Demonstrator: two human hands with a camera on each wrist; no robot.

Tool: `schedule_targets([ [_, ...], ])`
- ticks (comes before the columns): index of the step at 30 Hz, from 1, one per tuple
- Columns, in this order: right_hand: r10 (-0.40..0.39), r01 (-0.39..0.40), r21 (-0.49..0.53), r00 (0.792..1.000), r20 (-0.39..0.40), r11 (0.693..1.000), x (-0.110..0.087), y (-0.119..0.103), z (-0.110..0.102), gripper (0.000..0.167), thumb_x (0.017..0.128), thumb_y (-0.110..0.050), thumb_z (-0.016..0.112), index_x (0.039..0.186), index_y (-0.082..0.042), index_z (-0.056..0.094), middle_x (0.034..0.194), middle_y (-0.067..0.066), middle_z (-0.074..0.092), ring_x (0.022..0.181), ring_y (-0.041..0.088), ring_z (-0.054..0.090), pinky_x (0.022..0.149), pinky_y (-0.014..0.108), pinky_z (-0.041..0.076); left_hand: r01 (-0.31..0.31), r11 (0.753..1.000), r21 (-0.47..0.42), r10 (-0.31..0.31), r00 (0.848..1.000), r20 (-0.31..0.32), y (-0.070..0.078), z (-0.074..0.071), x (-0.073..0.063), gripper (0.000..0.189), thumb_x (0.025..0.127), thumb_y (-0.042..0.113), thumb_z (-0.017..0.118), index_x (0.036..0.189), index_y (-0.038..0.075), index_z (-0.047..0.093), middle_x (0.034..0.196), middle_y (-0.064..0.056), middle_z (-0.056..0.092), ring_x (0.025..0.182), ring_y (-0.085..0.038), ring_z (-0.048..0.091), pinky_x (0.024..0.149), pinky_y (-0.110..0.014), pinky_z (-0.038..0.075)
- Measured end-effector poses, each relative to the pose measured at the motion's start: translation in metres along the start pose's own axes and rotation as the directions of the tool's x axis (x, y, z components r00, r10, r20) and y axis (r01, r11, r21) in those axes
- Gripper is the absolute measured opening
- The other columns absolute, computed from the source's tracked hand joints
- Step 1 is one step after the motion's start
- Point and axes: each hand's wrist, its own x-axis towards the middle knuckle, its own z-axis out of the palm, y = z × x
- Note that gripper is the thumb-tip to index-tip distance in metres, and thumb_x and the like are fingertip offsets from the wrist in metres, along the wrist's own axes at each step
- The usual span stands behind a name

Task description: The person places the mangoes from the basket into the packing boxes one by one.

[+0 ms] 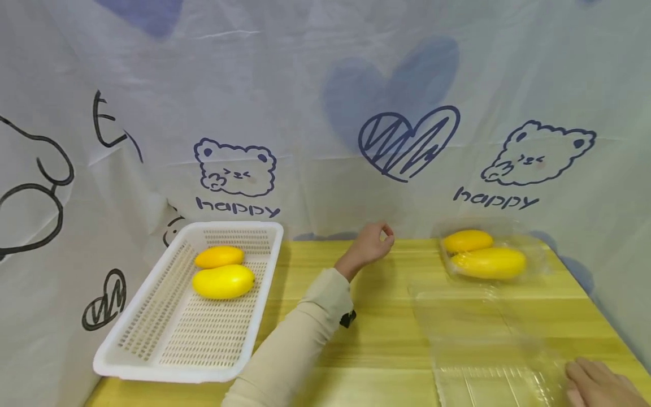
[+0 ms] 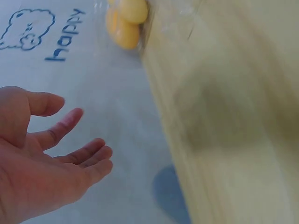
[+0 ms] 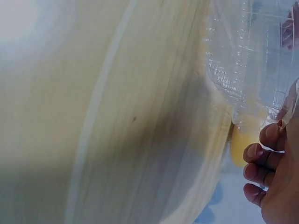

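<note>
My left hand (image 1: 368, 247) hovers over the middle of the table near the back cloth, its fingers loosely bent around nothing; the left wrist view shows the same hand (image 2: 51, 158) with fingers apart. At the lower right, my right hand (image 1: 602, 384) grips the edge of a clear plastic clamshell box (image 1: 483, 376), which lies unfolded in the head view. In the right wrist view, fingertips (image 3: 254, 151) curl at the edge of this clamshell box (image 3: 252, 51). Behind it, two yellow mangoes (image 1: 488, 263) sit in another clear plastic box (image 1: 536, 249).
A white perforated basket (image 1: 109, 362) stands at the left of the wooden table (image 1: 376, 339), with two more yellow mangoes (image 1: 222, 281) inside. A white cloth (image 1: 315, 113) with drawn hearts and bears hangs behind the table and along its sides.
</note>
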Motion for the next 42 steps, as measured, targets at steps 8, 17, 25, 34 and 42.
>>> schedule_targets([
  [8, 0.018, -0.020, 0.012, 0.988, 0.153, 1.000, 0.012, -0.013, -0.006, 0.033, 0.084, -0.006, 0.061, 0.078, -0.018, 0.030, 0.077, -0.003, 0.023, 0.067, 0.014, 0.024, 0.059, 0.029, 0.018, 0.044, 0.997, 0.057, -0.045, 0.999, 0.009, -0.006, -0.049, -0.015, 0.026, 0.108, 0.016, 0.048, 0.126, 0.000, 0.057, 0.099, -0.015, 0.059, 0.050, -0.010, 0.036, 0.053, -0.026, 0.038],
  [17, -0.055, 0.056, 0.101, 0.998, -0.015, 0.993, 0.020, -0.040, 0.004, 0.037, 0.084, 0.004, 0.055, 0.076, -0.020, 0.027, 0.076, -0.009, 0.019, 0.065, 0.003, 0.014, 0.057, 0.023, 0.013, 0.016, 0.998, 0.058, -0.010, 0.994, -0.113, -0.023, -0.081, -0.027, 0.029, 0.105, 0.012, 0.050, 0.128, -0.005, 0.057, 0.137, -0.024, 0.056, 0.114, -0.035, 0.058, 0.089, -0.041, 0.051],
  [25, -0.084, 0.098, 0.194, 0.994, -0.076, 0.976, 0.031, -0.064, 0.000, 0.040, 0.083, 0.006, 0.053, 0.076, -0.023, 0.027, 0.078, -0.015, 0.016, 0.067, 0.000, 0.015, 0.057, 0.021, 0.015, 0.029, 0.993, 0.111, -0.020, 0.997, -0.076, -0.030, -0.120, -0.044, 0.033, 0.104, 0.014, 0.050, 0.128, -0.006, 0.059, 0.128, -0.026, 0.060, 0.114, -0.039, 0.060, 0.093, -0.047, 0.053],
  [34, -0.052, 0.053, 0.164, 0.999, -0.011, 0.985, 0.049, -0.087, 0.002, 0.034, 0.091, -0.003, 0.056, 0.073, -0.022, 0.033, 0.073, -0.011, 0.023, 0.064, 0.003, 0.020, 0.058, 0.023, 0.021, 0.048, 0.983, 0.179, -0.041, 0.998, -0.045, -0.053, -0.162, -0.079, 0.028, 0.104, 0.011, 0.050, 0.124, -0.006, 0.061, 0.126, -0.025, 0.063, 0.119, -0.040, 0.059, 0.099, -0.049, 0.051],
  [42, 0.003, -0.016, 0.136, 0.996, 0.092, 0.991, 0.073, -0.104, -0.006, 0.031, 0.101, -0.011, 0.053, 0.075, -0.019, 0.037, 0.073, -0.006, 0.029, 0.066, 0.010, 0.027, 0.061, 0.030, 0.026, 0.100, 0.969, 0.225, -0.091, 0.995, -0.052, -0.082, -0.189, -0.103, 0.028, 0.105, 0.010, 0.050, 0.123, -0.008, 0.061, 0.125, -0.028, 0.062, 0.118, -0.042, 0.058, 0.100, -0.052, 0.049],
])
